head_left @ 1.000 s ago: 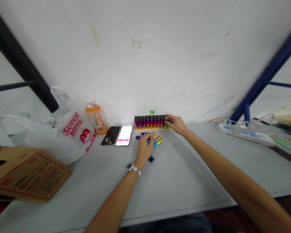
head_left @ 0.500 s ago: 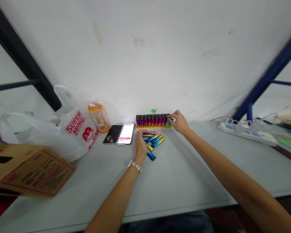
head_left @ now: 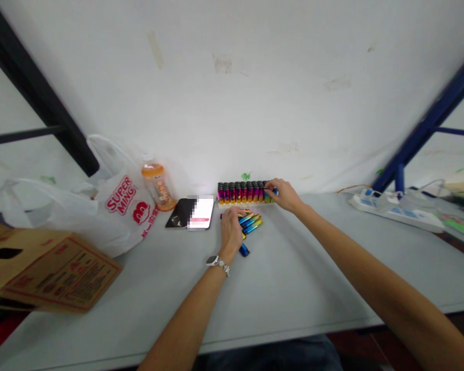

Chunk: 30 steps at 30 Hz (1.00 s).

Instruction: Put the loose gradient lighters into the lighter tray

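Observation:
A row of pink-to-yellow lighters [head_left: 240,192] with black tops stands upright in a pale tray [head_left: 232,205] against the wall. At the row's right end my right hand [head_left: 284,195] pinches a blue-and-yellow lighter [head_left: 268,197], its tip partly behind the fingers. My left hand [head_left: 231,232] reaches over loose lighters in front of the row, fingers curled down; what they grip is hidden. Beside it lie several shiny blue-and-yellow lighters [head_left: 250,222], and one blue lighter [head_left: 244,250] lies closer to me.
A tablet-like device [head_left: 178,214] lies left of the row. Further left are an orange drink bottle [head_left: 158,188], a white plastic bag [head_left: 118,221] and a cardboard box [head_left: 62,273]. A white power strip [head_left: 396,212] with cables lies at the right.
My left hand has shifted slightly right over the loose lighters, covering more of them. My right hand stays at the row's right end, its fingers a little further left.

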Tool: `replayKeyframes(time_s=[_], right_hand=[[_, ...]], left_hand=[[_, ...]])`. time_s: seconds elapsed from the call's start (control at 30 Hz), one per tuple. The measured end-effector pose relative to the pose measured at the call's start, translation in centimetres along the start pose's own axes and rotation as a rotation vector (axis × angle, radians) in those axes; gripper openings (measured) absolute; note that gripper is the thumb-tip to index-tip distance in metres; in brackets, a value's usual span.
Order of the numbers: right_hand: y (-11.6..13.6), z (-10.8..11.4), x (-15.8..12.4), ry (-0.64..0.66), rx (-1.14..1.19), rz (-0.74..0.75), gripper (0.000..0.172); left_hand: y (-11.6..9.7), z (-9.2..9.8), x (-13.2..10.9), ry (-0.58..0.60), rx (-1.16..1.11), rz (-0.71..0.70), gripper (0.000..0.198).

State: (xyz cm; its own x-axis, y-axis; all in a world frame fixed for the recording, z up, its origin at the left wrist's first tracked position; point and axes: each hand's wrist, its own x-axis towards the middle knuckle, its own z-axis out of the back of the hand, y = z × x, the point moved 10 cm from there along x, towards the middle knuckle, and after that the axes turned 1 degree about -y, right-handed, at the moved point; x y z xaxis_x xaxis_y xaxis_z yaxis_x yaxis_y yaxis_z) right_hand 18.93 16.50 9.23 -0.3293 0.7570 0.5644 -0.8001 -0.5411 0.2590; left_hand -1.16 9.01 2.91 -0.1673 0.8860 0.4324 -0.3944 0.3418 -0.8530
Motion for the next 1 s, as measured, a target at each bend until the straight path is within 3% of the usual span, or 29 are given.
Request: replayKeyframes(time_s=[0.27, 0.5, 0.73, 0.8, 0.9, 1.0], right_hand=[[-0.1, -0.1, 0.8, 0.112, 0.02, 0.095, 0.015], [0.2, 1.4, -0.6, -0.03, -0.208, 0.104, 0.024], [1.8, 1.0, -2.1, -0.006, -0.295, 0.068, 0.036], [3.3, 0.3, -3.2, 0.04, -0.235, 0.093, 0.042], [6.8, -2.2, -5.8, 0.246, -0.065, 0.22, 0.036], [8.8, -3.6, -7.4, 0.378, -0.027, 0.251, 0.032]], left_hand=[[-0.1, -0.3, -0.1, 0.017, 0.046, -0.069, 0.046], [-0.4, -0.4, -0.1, 0.025, 0.087, -0.058, 0.049], [-0.4, -1.1, -0.3, 0.031, 0.096, -0.136, 0.047], [-0.4, -1.6, -0.4, 0.047, 0.104, -0.156, 0.045], [-0.7, -2.6, -0.4, 0.068, 0.149, -0.175, 0.038], [-1.2, -3.5, -0.3, 0.068, 0.164, -0.178, 0.035]])
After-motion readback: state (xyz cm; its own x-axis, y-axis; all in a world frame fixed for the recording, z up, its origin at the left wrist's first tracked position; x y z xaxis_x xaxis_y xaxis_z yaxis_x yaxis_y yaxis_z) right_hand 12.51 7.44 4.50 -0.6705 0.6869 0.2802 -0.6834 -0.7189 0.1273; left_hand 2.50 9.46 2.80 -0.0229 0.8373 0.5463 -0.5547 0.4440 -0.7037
